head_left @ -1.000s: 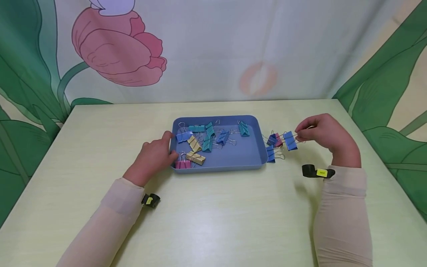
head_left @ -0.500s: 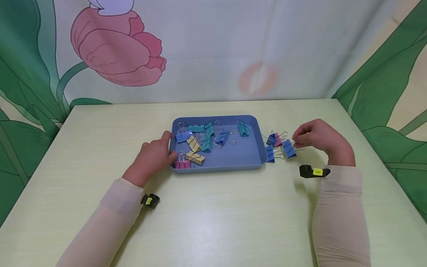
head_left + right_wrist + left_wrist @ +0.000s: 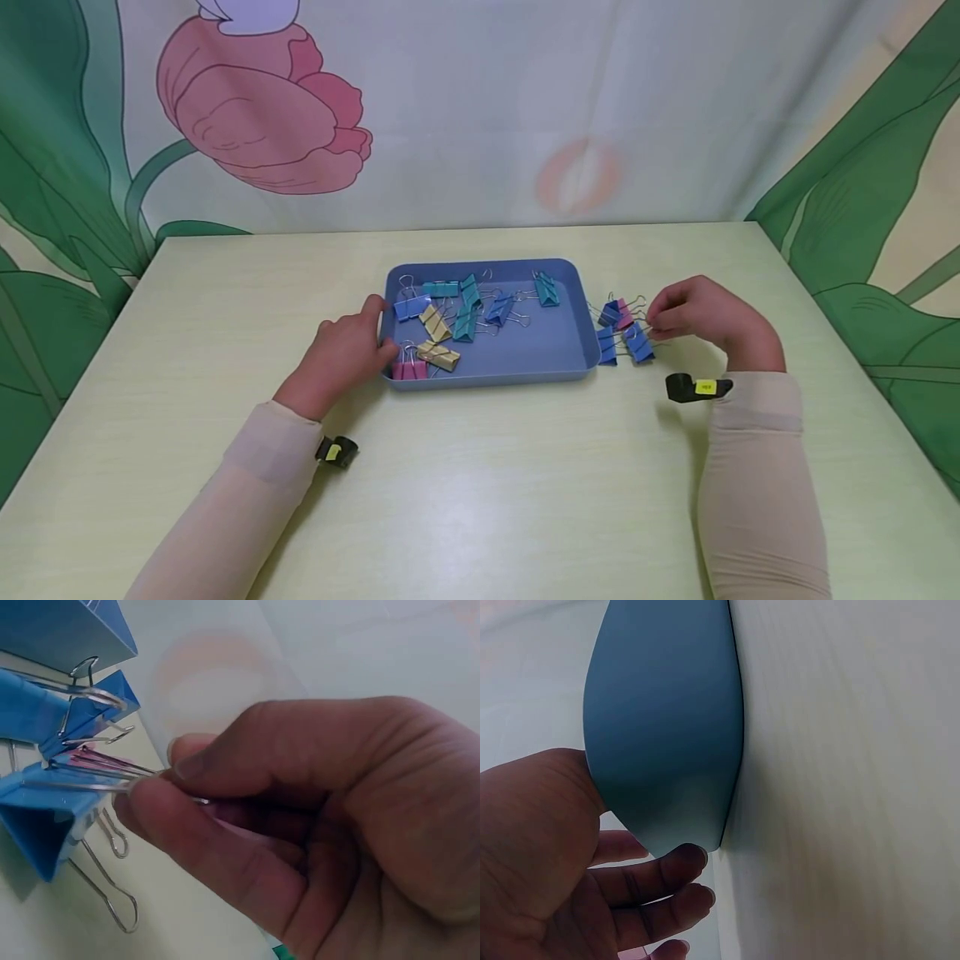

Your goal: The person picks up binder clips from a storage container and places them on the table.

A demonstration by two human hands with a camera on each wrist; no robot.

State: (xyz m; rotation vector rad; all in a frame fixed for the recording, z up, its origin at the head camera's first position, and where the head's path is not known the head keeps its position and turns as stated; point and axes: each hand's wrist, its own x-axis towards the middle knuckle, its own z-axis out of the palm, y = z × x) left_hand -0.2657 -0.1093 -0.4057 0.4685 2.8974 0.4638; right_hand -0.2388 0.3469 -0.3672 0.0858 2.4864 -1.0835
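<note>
A blue tray [image 3: 525,350] holds several binder clips in teal, blue, gold and pink. At the tray's left end my left hand [image 3: 343,360] grips the rim, thumb near the front corner and fingers along the side; the left wrist view shows the outer tray wall [image 3: 664,712] beside curled fingers [image 3: 660,877]. To the right of the tray, my right hand [image 3: 712,321] pinches a wire handle of a blue binder clip [image 3: 639,343] between thumb and fingertips. That clip is up against another blue clip [image 3: 607,345] and a blue and a pink clip [image 3: 625,313].
A pale wooden table [image 3: 465,483] carries everything, its far edge meeting a printed curtain [image 3: 465,125]. Inside the tray the clips gather towards the left, with one teal clip [image 3: 547,288] at the back right. Black wrist cameras [image 3: 337,451] sit at both cuffs.
My right hand has moved left and slightly towards me with the blue binder clip, lowering it beside the other clips outside the tray. My left hand stays on the tray.
</note>
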